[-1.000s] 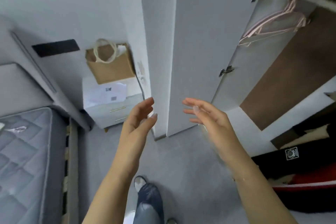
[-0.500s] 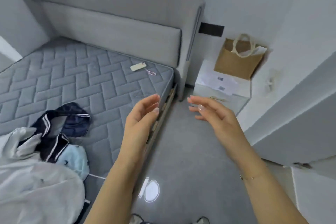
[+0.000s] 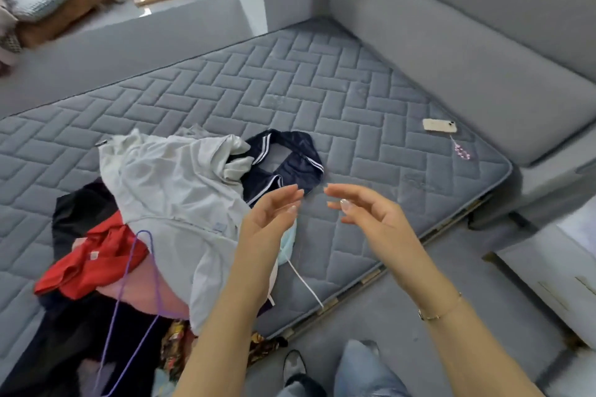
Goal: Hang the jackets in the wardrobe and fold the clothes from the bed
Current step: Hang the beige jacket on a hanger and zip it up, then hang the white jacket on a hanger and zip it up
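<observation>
A heap of clothes lies on the grey quilted bed (image 3: 322,90) at the lower left. A pale grey jacket (image 3: 167,190) covers the top of it. Beside it are a navy garment with white stripes (image 3: 287,161), a red garment (image 3: 96,261), dark clothes (image 3: 54,342) and a light blue piece (image 3: 288,238). A purple hanger (image 3: 142,284) lies across the heap. My left hand (image 3: 271,219) hovers open over the jacket's right edge. My right hand (image 3: 364,216) is open over the bare mattress, palm facing the left one. Neither holds anything.
A phone with a beaded strap (image 3: 440,126) lies near the grey headboard (image 3: 451,42). A white nightstand (image 3: 554,274) stands at the right. A window ledge (image 3: 129,29) with cushions and clutter runs behind the bed. My feet (image 3: 293,364) stand on the grey floor.
The view has swung left from the wardrobe door and nightstand to the bed and the clothes heap. Both hands stay raised, open and empty.
</observation>
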The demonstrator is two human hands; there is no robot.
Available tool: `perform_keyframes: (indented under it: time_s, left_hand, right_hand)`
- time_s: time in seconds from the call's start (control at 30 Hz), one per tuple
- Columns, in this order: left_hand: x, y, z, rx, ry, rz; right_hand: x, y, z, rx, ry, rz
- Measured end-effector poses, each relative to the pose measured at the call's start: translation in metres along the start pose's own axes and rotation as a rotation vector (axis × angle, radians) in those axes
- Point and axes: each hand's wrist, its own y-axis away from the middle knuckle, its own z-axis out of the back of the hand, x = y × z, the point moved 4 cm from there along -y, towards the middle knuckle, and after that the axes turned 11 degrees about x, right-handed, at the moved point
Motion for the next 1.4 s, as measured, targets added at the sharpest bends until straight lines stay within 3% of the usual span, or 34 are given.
perform_keyframes:
  time_s: [0.1,0.43,0.57,0.9,0.97,1.03,1.13,1.3,1.4]
  left_hand:
    - [0.016,-0.014,0.034,-0.167,0.104,0.052]
    - [0.098,-0.087,0.120,-0.576,0.091,0.259]
    - [0.158,-0.092,0.181,-0.873,0.165,0.356]
    - [0.304,-0.090,0.338,-1.275,-0.072,0.819]
    - [0.325,-0.083,0.351,-1.288,0.012,0.935]
    - [0.335,-0.078,0.355,-1.196,-0.047,0.980]
    - [0.325,-0.082,0.346,-1.017,-0.169,0.825]
    - [0.258,-0.088,0.306,-0.973,0.018,0.401]
    - [0.201,-0.099,0.298,-0.826,0.033,0.202]
  right_hand:
    - [-0.016,-0.048,-0.020,0.135,0.031,-0.040]
    - [-0.074,-0.197,-0.056,0.507,0.077,-0.158]
    - [-0.108,-0.240,-0.091,0.620,0.135,-0.218]
    - [-0.224,-0.279,-0.188,0.666,0.127,-0.369]
    - [-0.241,-0.279,-0.201,0.647,0.120,-0.406]
    - [-0.253,-0.277,-0.209,0.621,0.103,-0.450]
    - [-0.262,-0.267,-0.210,0.583,0.102,-0.511]
    - [-0.254,-0.263,-0.204,0.478,0.145,-0.525]
    - [-0.238,-0.270,-0.208,0.481,0.185,-0.473]
